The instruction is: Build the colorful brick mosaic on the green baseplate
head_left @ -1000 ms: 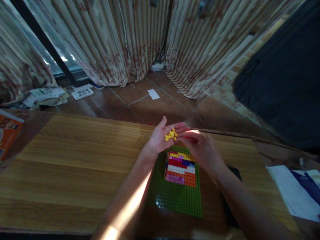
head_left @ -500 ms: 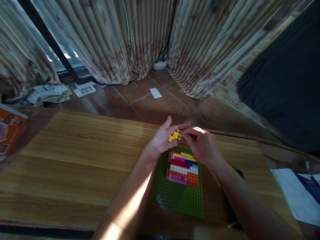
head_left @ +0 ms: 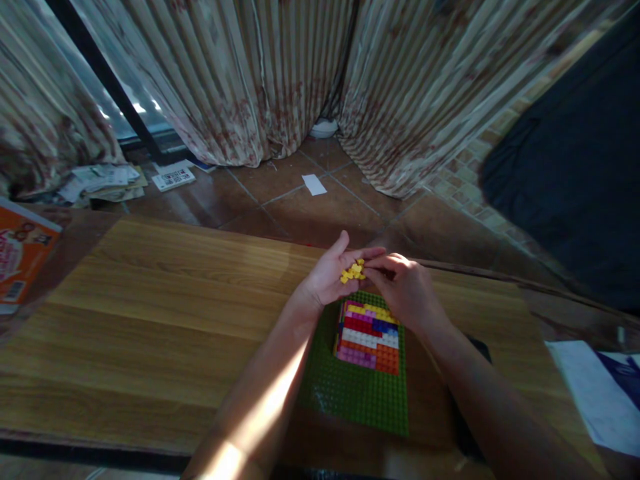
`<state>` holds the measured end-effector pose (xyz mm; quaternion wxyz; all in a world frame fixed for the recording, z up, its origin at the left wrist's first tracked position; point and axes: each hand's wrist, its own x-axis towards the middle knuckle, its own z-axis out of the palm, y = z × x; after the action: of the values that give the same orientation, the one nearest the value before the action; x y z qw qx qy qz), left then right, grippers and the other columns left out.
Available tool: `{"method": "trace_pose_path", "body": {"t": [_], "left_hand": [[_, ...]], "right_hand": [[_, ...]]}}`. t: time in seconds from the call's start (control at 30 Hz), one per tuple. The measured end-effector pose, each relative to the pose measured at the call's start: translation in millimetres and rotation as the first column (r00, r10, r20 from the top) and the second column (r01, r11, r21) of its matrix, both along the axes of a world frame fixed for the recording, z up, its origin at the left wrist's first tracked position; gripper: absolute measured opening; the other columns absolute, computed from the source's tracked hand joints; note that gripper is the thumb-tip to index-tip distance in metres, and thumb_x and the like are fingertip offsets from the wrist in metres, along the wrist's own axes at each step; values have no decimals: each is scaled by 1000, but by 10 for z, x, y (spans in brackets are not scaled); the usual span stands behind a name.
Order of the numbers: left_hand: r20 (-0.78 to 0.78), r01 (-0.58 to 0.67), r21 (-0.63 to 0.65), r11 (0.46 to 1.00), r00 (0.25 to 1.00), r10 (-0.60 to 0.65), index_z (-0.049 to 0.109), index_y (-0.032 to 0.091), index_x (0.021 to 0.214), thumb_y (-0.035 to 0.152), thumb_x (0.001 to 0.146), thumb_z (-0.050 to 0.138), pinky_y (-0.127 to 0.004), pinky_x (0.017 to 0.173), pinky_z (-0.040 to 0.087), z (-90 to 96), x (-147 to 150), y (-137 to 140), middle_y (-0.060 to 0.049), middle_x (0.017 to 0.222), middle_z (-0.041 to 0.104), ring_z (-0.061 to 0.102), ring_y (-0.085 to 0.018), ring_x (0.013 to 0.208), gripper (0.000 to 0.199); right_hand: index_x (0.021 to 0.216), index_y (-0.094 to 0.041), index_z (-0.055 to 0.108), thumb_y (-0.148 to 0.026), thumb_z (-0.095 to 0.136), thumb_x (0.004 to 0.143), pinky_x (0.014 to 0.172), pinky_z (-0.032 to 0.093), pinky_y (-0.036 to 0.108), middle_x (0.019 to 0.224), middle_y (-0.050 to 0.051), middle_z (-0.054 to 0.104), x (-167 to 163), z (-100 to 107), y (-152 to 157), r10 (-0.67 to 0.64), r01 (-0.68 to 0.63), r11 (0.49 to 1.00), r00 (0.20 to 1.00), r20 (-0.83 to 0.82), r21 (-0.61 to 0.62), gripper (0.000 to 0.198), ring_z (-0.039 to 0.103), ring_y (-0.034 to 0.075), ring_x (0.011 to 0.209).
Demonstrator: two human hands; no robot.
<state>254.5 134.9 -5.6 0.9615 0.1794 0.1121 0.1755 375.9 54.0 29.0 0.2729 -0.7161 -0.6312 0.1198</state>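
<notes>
My left hand point(head_left: 327, 277) is palm up with its fingers stretched out, and a small heap of yellow toy bricks point(head_left: 353, 271) rests on the palm. At the right edge of that heap, my right hand point(head_left: 407, 287) has thumb and fingers pinched together. Whatever sits between those fingertips is too small to make out. Below both hands lies a green baseplate point(head_left: 350, 400). On it stands a block of bricks point(head_left: 367, 340) in pink, orange, white, red, blue, purple and yellow rows; my right hand covers its far right corner.
The baseplate lies on a wooden table point(head_left: 150, 333). A dark object point(head_left: 470, 413) is partly hidden under my right forearm. An orange printed packet point(head_left: 23, 257) lies at the left and white paper point(head_left: 590, 393) at the right. Curtains point(head_left: 300, 80) hang beyond the tiled floor.
The view has shifted slightly, moving most of the scene a little to the right. Both hands keep nearly the same pose around the yellow bricks.
</notes>
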Motion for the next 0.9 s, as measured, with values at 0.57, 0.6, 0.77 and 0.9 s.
{"method": "trace_pose_path", "body": {"t": [0.57, 0.6, 0.77, 0.9], "left_hand": [[-24, -54, -24, 998, 998, 54, 60, 4, 114, 55, 92, 23, -39, 96, 43, -59, 22, 31, -22, 113, 64, 61, -26, 107, 67], [-26, -53, -21, 998, 998, 52, 60, 4, 115, 55, 92, 24, -39, 97, 42, -60, 22, 30, -22, 114, 64, 60, -26, 109, 67], [-36, -50, -39, 998, 998, 49, 59, 3, 116, 54, 92, 23, -40, 99, 42, -37, 12, 17, -23, 114, 63, 59, -26, 111, 67], [-25, -48, -48, 998, 999, 46, 60, 2, 113, 53, 93, 23, -39, 98, 43, -29, 8, 14, -23, 111, 65, 60, -26, 109, 67]], "right_hand": [[77, -19, 61, -24, 47, 89, 65, 40, 28, 80, 3, 63, -147, 493, -247, 326, -292, 924, 939, 106, -247, 19, 56, 15, 71], [76, -19, 61, -24, 48, 89, 64, 39, 28, 78, 3, 63, -167, 494, -253, 330, -287, 920, 935, 133, -267, 19, 55, 15, 70], [75, -19, 62, -18, 48, 86, 60, 35, 28, 72, 3, 63, -210, 447, -243, 335, -269, 915, 921, 199, -299, 18, 54, 14, 65], [72, -21, 64, -19, 51, 84, 57, 36, 27, 69, 1, 64, -174, 420, -203, 344, -300, 909, 931, 118, -288, 18, 54, 13, 61]]}}
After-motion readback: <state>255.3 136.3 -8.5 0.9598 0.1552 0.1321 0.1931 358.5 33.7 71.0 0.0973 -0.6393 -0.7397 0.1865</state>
